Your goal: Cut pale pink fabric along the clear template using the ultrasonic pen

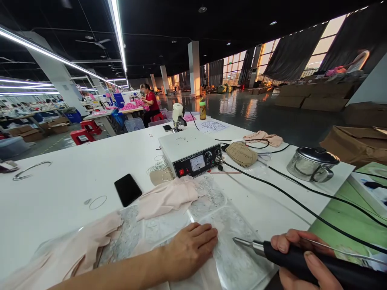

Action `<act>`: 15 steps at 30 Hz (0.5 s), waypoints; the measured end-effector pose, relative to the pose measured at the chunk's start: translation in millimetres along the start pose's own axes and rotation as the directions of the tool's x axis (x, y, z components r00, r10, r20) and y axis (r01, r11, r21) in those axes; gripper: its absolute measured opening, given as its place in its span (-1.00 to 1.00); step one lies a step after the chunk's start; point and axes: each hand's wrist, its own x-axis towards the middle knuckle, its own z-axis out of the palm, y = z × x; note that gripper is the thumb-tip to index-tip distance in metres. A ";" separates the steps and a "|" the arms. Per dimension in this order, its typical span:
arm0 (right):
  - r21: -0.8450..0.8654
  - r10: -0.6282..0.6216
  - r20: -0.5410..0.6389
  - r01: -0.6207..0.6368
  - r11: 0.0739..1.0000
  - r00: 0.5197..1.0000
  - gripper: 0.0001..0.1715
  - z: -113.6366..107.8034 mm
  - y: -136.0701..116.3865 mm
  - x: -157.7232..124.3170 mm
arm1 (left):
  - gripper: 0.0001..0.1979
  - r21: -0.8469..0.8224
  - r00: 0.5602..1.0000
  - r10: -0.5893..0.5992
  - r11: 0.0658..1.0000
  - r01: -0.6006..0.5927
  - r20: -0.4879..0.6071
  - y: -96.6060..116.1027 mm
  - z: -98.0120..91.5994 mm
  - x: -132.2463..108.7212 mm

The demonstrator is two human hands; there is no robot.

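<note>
My left hand (193, 249) lies flat, palm down, with its fingers together on a thin pale fabric piece (208, 274) over a clear, scuffed sheet (238, 257). In my right hand (319, 268) is a handheld cutter (272, 252) with a thick black handle. Its pointed metal tip aims left, just right of my left fingers; whether it touches the sheet I cannot tell. Pale pink fabric pieces (169, 197) lie beyond my left hand, and a larger pink fabric pile (81, 245) rests at the left near my forearm.
A control box (193, 153) with a dial stands behind the sheet, its black cable (290, 201) running right. Around it are a black phone (127, 190), a lidded steel cup (313, 164), a tan pouch (241, 154) and a bottle (202, 109). A co-worker (151, 102) sits farther back.
</note>
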 end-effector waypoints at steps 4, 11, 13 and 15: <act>-0.013 -0.074 0.058 0.075 0.997 0.996 -0.79 3.3 7.4 -1.7 | -0.71 -0.006 1.000 0.014 1.000 -0.014 -0.003 -0.7 -0.8 -0.6; -0.024 -0.093 -0.024 0.093 0.995 0.995 -0.84 18.5 6.6 0.8 | -0.71 -0.030 1.000 0.002 1.000 -0.001 0.029 0.0 -2.7 0.0; -0.023 -0.092 -0.027 0.091 0.996 0.995 -0.86 22.8 6.4 1.2 | -0.71 -0.029 0.999 0.000 1.000 0.001 0.033 0.0 -1.9 -0.7; -0.020 -0.089 -0.029 0.088 0.996 0.996 -0.87 25.9 7.0 0.9 | -0.71 -0.030 0.999 -0.004 1.000 0.005 0.039 -0.1 -0.6 -1.6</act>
